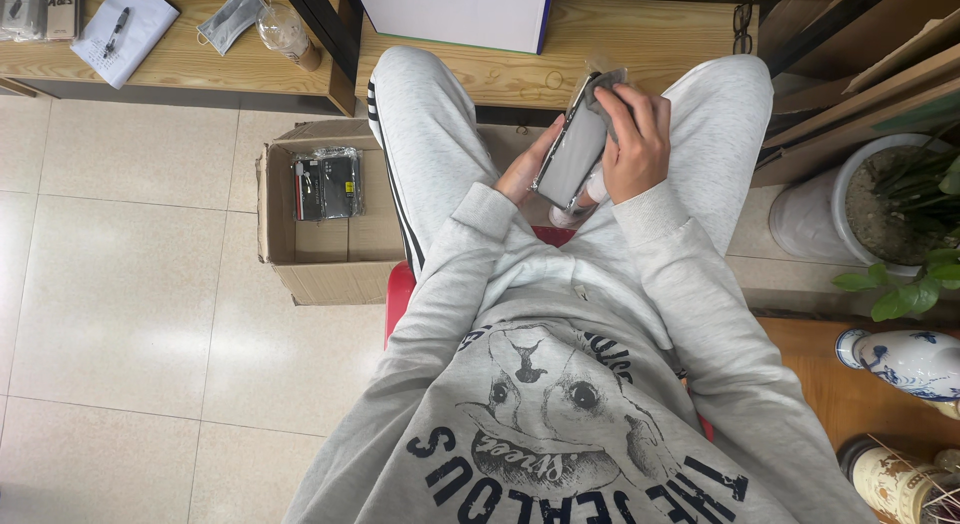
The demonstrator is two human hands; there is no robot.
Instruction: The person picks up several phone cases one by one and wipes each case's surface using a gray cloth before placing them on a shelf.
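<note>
I sit on a red stool in grey clothes and hold a flat rectangular device point(572, 156) with a pale grey face above my lap. My left hand point(527, 166) cups its left edge from below. My right hand point(634, 139) grips its right side and top corner, fingers curled over a dark piece and a bit of clear plastic wrap point(604, 74) at the top. The device tilts toward me.
An open cardboard box point(277, 199) on the tiled floor to my left holds a dark wrapped package point(326, 183). A wooden bench point(660, 44) ahead carries a white box, a notepad with pen, a face mask and a cup. Plant pot point(815, 209) and vases stand at right.
</note>
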